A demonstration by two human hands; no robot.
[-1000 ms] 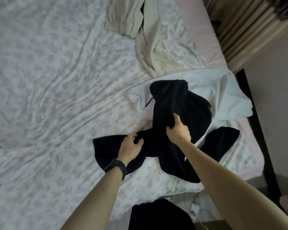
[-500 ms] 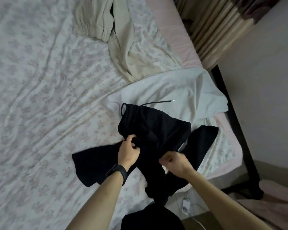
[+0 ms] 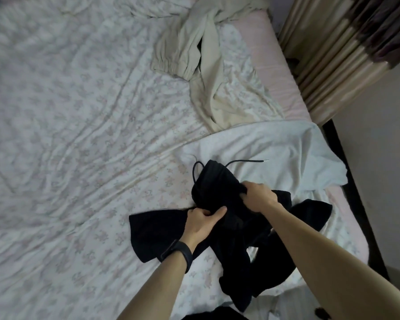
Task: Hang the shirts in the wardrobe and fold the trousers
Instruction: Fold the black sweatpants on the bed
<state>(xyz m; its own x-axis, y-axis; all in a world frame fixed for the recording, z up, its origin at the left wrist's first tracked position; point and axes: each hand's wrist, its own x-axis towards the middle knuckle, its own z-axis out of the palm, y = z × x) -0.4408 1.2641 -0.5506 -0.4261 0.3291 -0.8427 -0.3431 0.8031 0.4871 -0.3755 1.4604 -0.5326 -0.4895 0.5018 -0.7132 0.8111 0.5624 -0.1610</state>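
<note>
On bed (image 3: 79, 135), trousers (image 3: 217, 188) in left grip (image 3: 202, 225), right grip (image 3: 260, 196)

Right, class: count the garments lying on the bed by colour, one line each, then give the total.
Black trousers: 1
Beige garment: 1
White garment: 1
Total: 3

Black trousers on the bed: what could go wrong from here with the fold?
1. The black trousers are bunched where the left hand and right hand grip them, and the legs splay apart, so the fold may come out crooked.
2. They partly lie on the white garment; tugging could drag or crease it.
3. The loose drawstring might get trapped inside the fold.
</note>
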